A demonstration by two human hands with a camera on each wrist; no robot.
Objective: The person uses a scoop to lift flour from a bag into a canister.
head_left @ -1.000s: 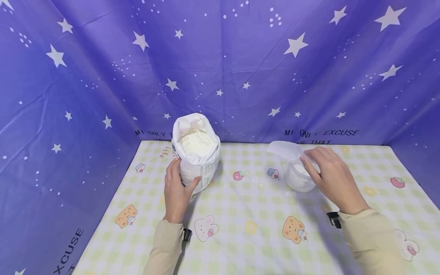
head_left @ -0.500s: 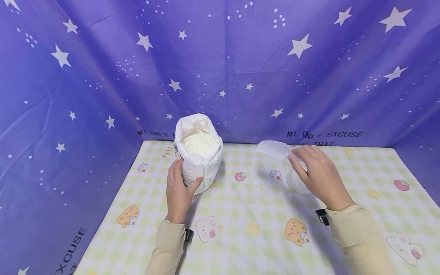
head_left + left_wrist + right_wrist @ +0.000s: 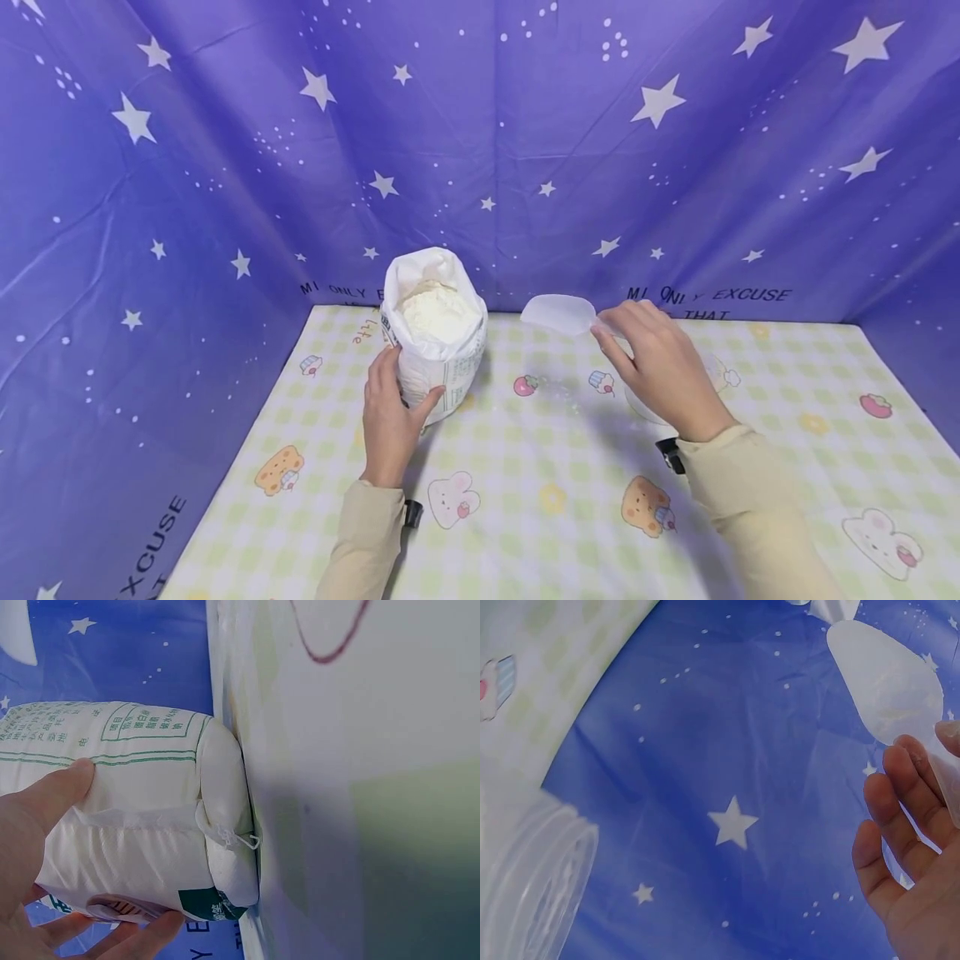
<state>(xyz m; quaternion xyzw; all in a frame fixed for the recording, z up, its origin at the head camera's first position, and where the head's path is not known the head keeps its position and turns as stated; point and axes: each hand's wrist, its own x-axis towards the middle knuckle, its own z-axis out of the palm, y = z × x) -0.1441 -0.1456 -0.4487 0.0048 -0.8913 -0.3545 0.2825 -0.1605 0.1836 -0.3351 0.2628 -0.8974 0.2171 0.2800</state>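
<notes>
An open white bag of flour (image 3: 453, 371) stands upright on the left of the table, heaped with pale powder (image 3: 437, 312). My left hand (image 3: 392, 429) holds its near side, the thumb and fingers spread round it; green print shows on the bag (image 3: 142, 780) in the left wrist view. Between thumb and fingers, my right hand (image 3: 667, 367) pinches the handle of a translucent plastic scoop (image 3: 558, 314). The scoop's bowl (image 3: 892, 679) hangs in the air right of the bag, with a little white residue. A clear jar (image 3: 641, 407) stands partly hidden behind the right hand; its threaded mouth (image 3: 562, 877) is uncovered.
A green-and-white checked cloth (image 3: 510, 517) with cartoon prints covers the table. Specks of white powder (image 3: 562, 396) lie between bag and jar. A purple-blue starry curtain (image 3: 517, 150) hangs behind the table and along its sides.
My right hand has carried the scoop left from above the jar towards the bag, lifting it slightly. The left hand keeps its hold on the bag; the head view has shifted a little.
</notes>
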